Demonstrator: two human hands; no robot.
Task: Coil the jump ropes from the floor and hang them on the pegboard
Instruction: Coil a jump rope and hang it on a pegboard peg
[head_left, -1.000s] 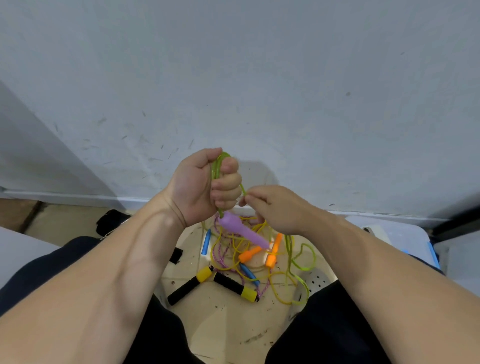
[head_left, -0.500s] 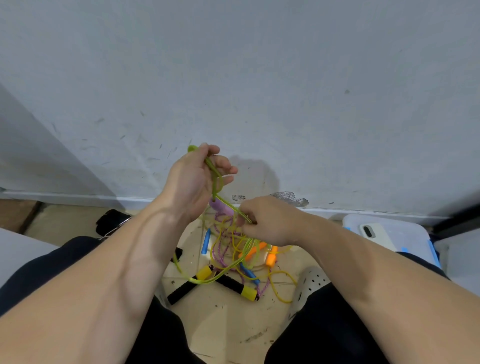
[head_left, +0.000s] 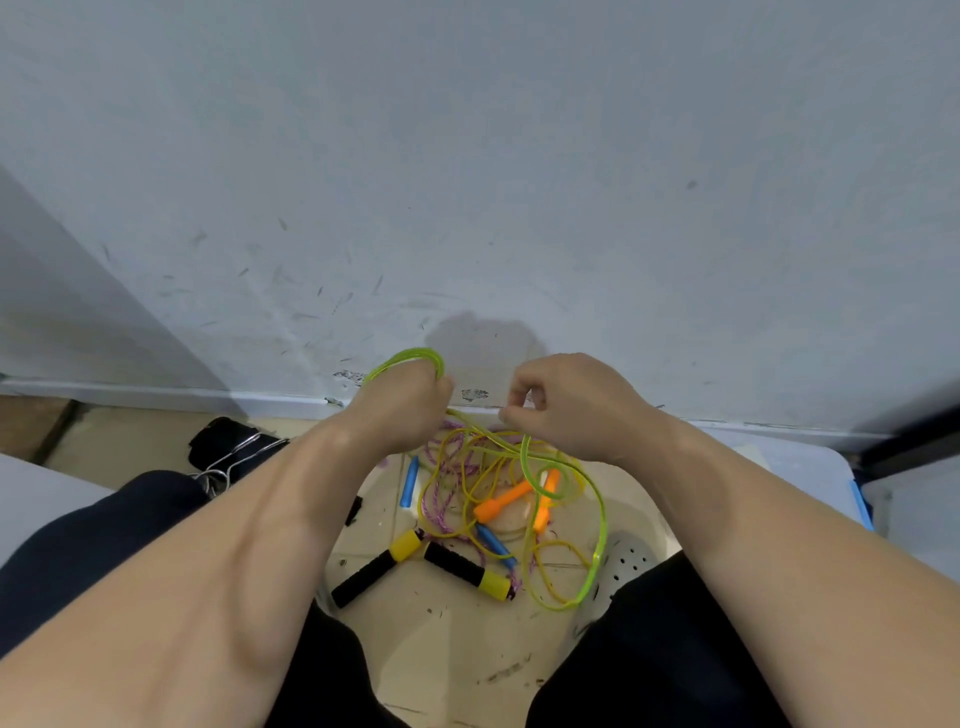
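Observation:
My left hand (head_left: 402, 410) grips loops of a clear green jump rope (head_left: 410, 357) that arch over its top. From there the rope runs right to my right hand (head_left: 566, 405), which pinches it between thumb and fingers, then drops in a long loop (head_left: 600, 540) toward the floor. Below lies a tangle of other ropes: orange handles (head_left: 501, 505), blue handles (head_left: 409, 483), black-and-yellow handles (head_left: 467, 567), and a pink-purple braided cord (head_left: 434, 501). No pegboard is in view.
A scuffed white wall (head_left: 467, 182) stands just ahead. My dark-trousered knees frame the tiled floor (head_left: 441, 639). A grey perforated shoe (head_left: 626, 564) sits at right, a black object with metal wire (head_left: 223, 441) at left, and a pale surface (head_left: 800, 467) at right.
Both hands have dropped lower toward the floor pile. My left hand turned over with more green rope looped on it, and the right slid out along the rope to the right.

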